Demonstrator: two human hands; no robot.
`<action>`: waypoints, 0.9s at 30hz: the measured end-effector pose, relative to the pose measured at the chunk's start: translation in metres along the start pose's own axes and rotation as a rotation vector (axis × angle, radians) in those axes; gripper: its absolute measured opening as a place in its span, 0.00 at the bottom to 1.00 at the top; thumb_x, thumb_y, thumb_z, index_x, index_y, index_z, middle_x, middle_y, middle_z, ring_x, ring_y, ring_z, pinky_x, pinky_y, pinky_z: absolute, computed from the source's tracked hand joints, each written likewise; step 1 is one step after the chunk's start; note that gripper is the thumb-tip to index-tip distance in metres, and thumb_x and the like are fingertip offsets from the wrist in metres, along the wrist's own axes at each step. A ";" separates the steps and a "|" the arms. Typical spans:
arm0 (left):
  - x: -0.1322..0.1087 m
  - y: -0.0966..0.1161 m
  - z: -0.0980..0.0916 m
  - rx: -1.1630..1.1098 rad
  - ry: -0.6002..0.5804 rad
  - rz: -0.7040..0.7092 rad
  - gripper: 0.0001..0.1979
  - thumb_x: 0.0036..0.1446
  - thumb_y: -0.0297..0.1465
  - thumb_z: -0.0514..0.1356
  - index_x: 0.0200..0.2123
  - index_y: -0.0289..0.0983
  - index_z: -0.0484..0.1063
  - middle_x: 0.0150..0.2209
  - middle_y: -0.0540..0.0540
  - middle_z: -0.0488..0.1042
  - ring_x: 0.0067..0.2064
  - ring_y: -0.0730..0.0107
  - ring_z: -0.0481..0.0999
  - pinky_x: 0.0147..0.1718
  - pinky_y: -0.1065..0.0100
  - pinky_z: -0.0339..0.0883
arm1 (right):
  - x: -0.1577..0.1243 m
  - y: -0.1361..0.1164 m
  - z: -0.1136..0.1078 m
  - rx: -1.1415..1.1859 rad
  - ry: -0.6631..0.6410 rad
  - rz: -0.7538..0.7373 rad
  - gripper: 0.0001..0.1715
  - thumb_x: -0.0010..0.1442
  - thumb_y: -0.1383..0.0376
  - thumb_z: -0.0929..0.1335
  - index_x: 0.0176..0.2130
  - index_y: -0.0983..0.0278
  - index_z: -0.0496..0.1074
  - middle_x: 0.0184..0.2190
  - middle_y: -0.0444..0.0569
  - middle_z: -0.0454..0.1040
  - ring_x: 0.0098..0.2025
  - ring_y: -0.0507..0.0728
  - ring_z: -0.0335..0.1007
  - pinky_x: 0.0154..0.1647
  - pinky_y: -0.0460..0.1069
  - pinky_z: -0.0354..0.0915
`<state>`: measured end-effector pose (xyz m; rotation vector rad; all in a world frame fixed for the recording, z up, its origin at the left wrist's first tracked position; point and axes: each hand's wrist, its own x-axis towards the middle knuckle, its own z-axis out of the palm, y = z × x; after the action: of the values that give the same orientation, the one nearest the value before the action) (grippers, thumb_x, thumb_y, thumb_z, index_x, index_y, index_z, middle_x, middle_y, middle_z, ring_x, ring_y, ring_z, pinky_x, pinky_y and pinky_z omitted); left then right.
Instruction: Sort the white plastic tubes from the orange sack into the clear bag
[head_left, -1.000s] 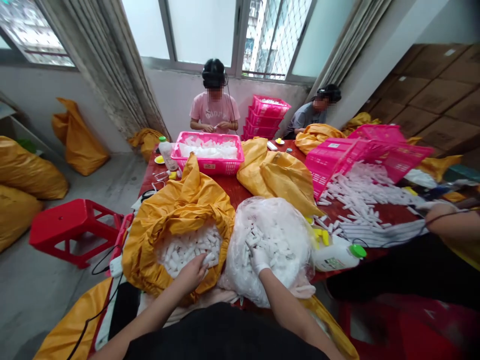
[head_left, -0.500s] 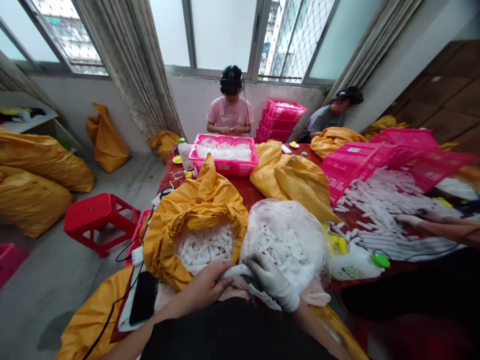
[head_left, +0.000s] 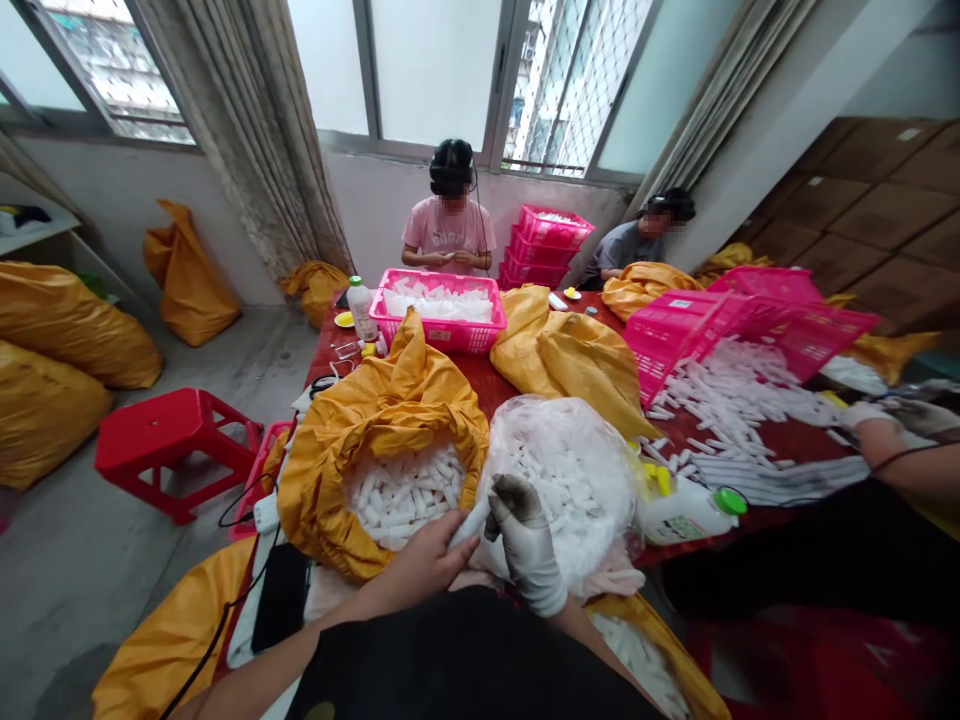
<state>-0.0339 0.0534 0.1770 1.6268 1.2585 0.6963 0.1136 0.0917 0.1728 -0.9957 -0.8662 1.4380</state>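
Observation:
My bare left hand (head_left: 431,558) grips a white plastic tube-like piece (head_left: 469,524) between thumb and fingers, tilted up to the right. Beside its upper end, my right hand (head_left: 529,545) wears a white glove with grey, soiled fingertips. Those fingers are curled together; whatever is in them is hidden. Just beyond my left hand, an orange sack (head_left: 315,480) stands rolled open, full of similar white pieces (head_left: 405,495). A clear plastic bag (head_left: 600,440) of white pieces lies behind my right hand.
A pink basket (head_left: 439,335) of white pieces stands farther back on the red table (head_left: 480,378). To the right are a green-capped bottle (head_left: 686,518) and a tipped pink basket (head_left: 667,340) with spilled pieces. Co-workers sit opposite; a gloved co-worker's hand (head_left: 870,415) is at right. A phone (head_left: 281,600) lies left.
My right hand has turned upward, its curled fingers now raised at the piece's upper end. The white piece is tilted more steeply in my left hand. The co-worker's hands at right have moved rightward.

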 end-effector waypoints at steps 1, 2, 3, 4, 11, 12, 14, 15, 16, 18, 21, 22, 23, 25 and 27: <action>-0.001 -0.001 0.001 -0.045 0.004 -0.004 0.18 0.59 0.43 0.51 0.44 0.37 0.68 0.41 0.45 0.73 0.42 0.65 0.71 0.42 0.67 0.64 | 0.000 0.002 -0.002 0.014 -0.013 0.024 0.15 0.45 0.61 0.75 0.34 0.61 0.72 0.26 0.40 0.71 0.18 0.46 0.58 0.18 0.44 0.59; -0.001 -0.002 0.002 -0.131 -0.014 -0.014 0.18 0.59 0.44 0.51 0.43 0.38 0.68 0.37 0.47 0.73 0.38 0.66 0.71 0.39 0.69 0.64 | -0.001 0.004 -0.004 0.028 -0.029 0.044 0.15 0.45 0.61 0.75 0.34 0.61 0.72 0.25 0.40 0.71 0.18 0.46 0.59 0.18 0.44 0.59; -0.002 -0.002 0.003 -0.257 -0.052 -0.031 0.19 0.58 0.46 0.51 0.41 0.38 0.67 0.33 0.49 0.72 0.33 0.69 0.70 0.33 0.70 0.63 | -0.001 0.006 -0.006 0.043 -0.040 0.057 0.15 0.44 0.61 0.75 0.33 0.61 0.73 0.24 0.40 0.71 0.18 0.47 0.60 0.19 0.44 0.60; -0.002 -0.002 0.004 -0.413 -0.105 -0.056 0.20 0.57 0.48 0.52 0.39 0.37 0.67 0.28 0.51 0.70 0.27 0.72 0.67 0.27 0.72 0.61 | -0.001 0.008 -0.008 0.058 -0.040 0.059 0.16 0.43 0.60 0.76 0.33 0.60 0.73 0.25 0.40 0.72 0.20 0.47 0.62 0.20 0.45 0.62; -0.002 -0.001 0.010 -0.918 -0.273 -0.141 0.26 0.52 0.53 0.54 0.35 0.34 0.66 0.16 0.57 0.59 0.14 0.82 0.50 0.14 0.74 0.41 | -0.006 0.026 -0.013 0.192 -0.024 0.048 0.15 0.45 0.59 0.75 0.34 0.57 0.71 0.31 0.39 0.74 0.32 0.50 0.71 0.36 0.47 0.68; -0.001 -0.001 0.012 -0.938 -0.276 -0.148 0.26 0.51 0.54 0.54 0.35 0.34 0.65 0.16 0.57 0.58 0.14 0.82 0.49 0.14 0.74 0.40 | -0.007 0.028 -0.013 0.205 -0.038 0.045 0.14 0.47 0.60 0.75 0.34 0.57 0.71 0.31 0.39 0.75 0.33 0.50 0.72 0.37 0.47 0.68; 0.001 -0.002 0.016 -0.971 -0.290 -0.165 0.28 0.49 0.56 0.54 0.35 0.35 0.64 0.15 0.59 0.55 0.14 0.82 0.46 0.13 0.75 0.39 | -0.008 0.028 -0.012 0.242 -0.052 0.042 0.12 0.48 0.60 0.74 0.34 0.57 0.71 0.32 0.39 0.76 0.34 0.51 0.73 0.40 0.49 0.68; 0.003 -0.002 0.018 -0.978 -0.300 -0.175 0.28 0.48 0.57 0.53 0.35 0.35 0.64 0.15 0.60 0.53 0.13 0.82 0.44 0.13 0.75 0.38 | -0.008 0.027 -0.012 0.261 -0.050 0.048 0.12 0.49 0.60 0.74 0.33 0.56 0.71 0.31 0.39 0.76 0.34 0.51 0.73 0.41 0.49 0.68; 0.004 -0.002 0.020 -0.978 -0.314 -0.184 0.29 0.48 0.57 0.52 0.35 0.36 0.63 0.14 0.61 0.51 0.13 0.82 0.43 0.13 0.75 0.38 | -0.008 0.026 -0.012 0.283 -0.042 0.058 0.12 0.49 0.60 0.74 0.33 0.56 0.71 0.31 0.39 0.76 0.34 0.51 0.73 0.41 0.49 0.69; 0.007 -0.003 0.024 -0.956 -0.343 -0.199 0.29 0.49 0.58 0.50 0.35 0.37 0.63 0.14 0.62 0.49 0.13 0.81 0.41 0.12 0.75 0.38 | -0.010 0.025 -0.013 0.311 -0.025 0.084 0.12 0.48 0.59 0.74 0.33 0.56 0.70 0.31 0.39 0.76 0.33 0.50 0.73 0.40 0.48 0.69; 0.013 -0.008 0.029 -0.862 -0.348 -0.207 0.30 0.51 0.59 0.45 0.36 0.37 0.63 0.15 0.61 0.49 0.14 0.79 0.42 0.12 0.74 0.41 | -0.014 0.030 -0.019 0.237 0.011 0.103 0.13 0.49 0.57 0.74 0.33 0.57 0.70 0.30 0.40 0.76 0.32 0.50 0.73 0.38 0.48 0.69; 0.015 -0.011 0.030 -0.810 -0.338 -0.206 0.30 0.51 0.59 0.45 0.35 0.37 0.63 0.15 0.61 0.51 0.14 0.79 0.44 0.13 0.75 0.43 | -0.016 0.034 -0.023 0.191 0.034 0.107 0.14 0.48 0.56 0.74 0.33 0.58 0.70 0.30 0.41 0.76 0.33 0.51 0.74 0.38 0.48 0.69; 0.018 -0.013 0.033 -0.748 -0.325 -0.203 0.29 0.52 0.59 0.46 0.34 0.37 0.64 0.16 0.60 0.53 0.15 0.79 0.47 0.14 0.75 0.45 | -0.017 0.038 -0.028 0.143 0.070 0.113 0.16 0.47 0.55 0.74 0.34 0.58 0.70 0.31 0.42 0.76 0.33 0.52 0.74 0.38 0.49 0.70; 0.023 -0.019 0.039 -0.599 -0.319 -0.196 0.26 0.52 0.56 0.51 0.30 0.37 0.65 0.19 0.57 0.60 0.18 0.79 0.55 0.17 0.75 0.51 | -0.020 0.050 -0.040 0.065 0.169 0.119 0.19 0.46 0.55 0.74 0.36 0.59 0.69 0.31 0.43 0.76 0.33 0.54 0.74 0.35 0.49 0.70; 0.030 -0.023 0.049 -0.441 -0.360 -0.191 0.22 0.53 0.51 0.56 0.27 0.37 0.68 0.22 0.55 0.66 0.23 0.78 0.63 0.23 0.75 0.56 | -0.021 0.061 -0.054 0.011 0.255 0.117 0.20 0.48 0.53 0.72 0.39 0.58 0.66 0.28 0.42 0.74 0.28 0.53 0.73 0.28 0.48 0.69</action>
<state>0.0077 0.0666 0.1332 1.1861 0.9057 0.4910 0.1413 0.0637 0.0982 -1.2080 -0.6215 1.3741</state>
